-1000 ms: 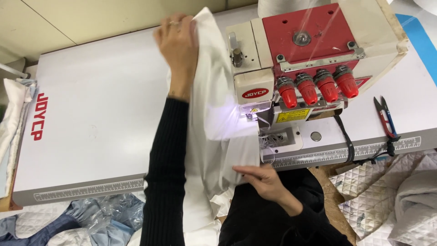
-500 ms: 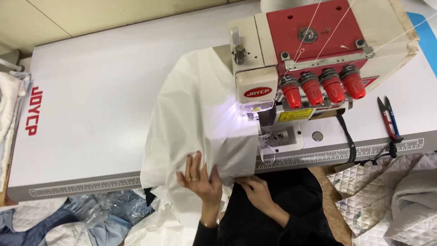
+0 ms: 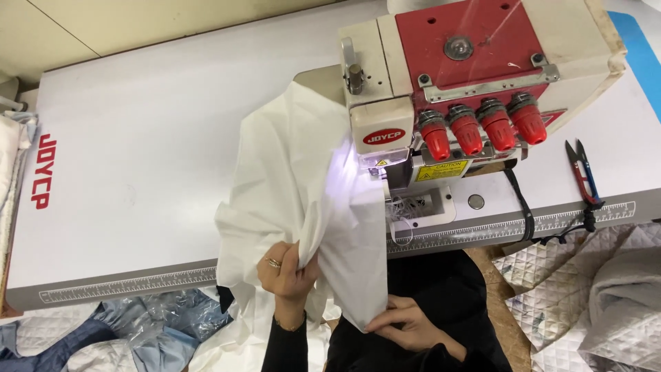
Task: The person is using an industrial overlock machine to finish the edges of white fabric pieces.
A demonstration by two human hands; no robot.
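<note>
Wide bare stretch of white sewing table (image 3: 138, 172) left of the white fabric (image 3: 303, 193): free passage. Right half blocked by red and cream overlock machine (image 3: 475, 89), tension knobs (image 3: 482, 131) overhanging the needle area. Narrow strip right of machine, partly taken by thread snips (image 3: 584, 172). Front edge crowded: left hand (image 3: 286, 269) and right hand (image 3: 406, 324) gripping fabric, quilted pieces (image 3: 592, 289) piled lower right

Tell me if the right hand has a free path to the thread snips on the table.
Probably yes. The right hand pinches the white fabric's lower corner, but nothing blocks the bare table edge toward the thread snips; it would have to release first.
</note>
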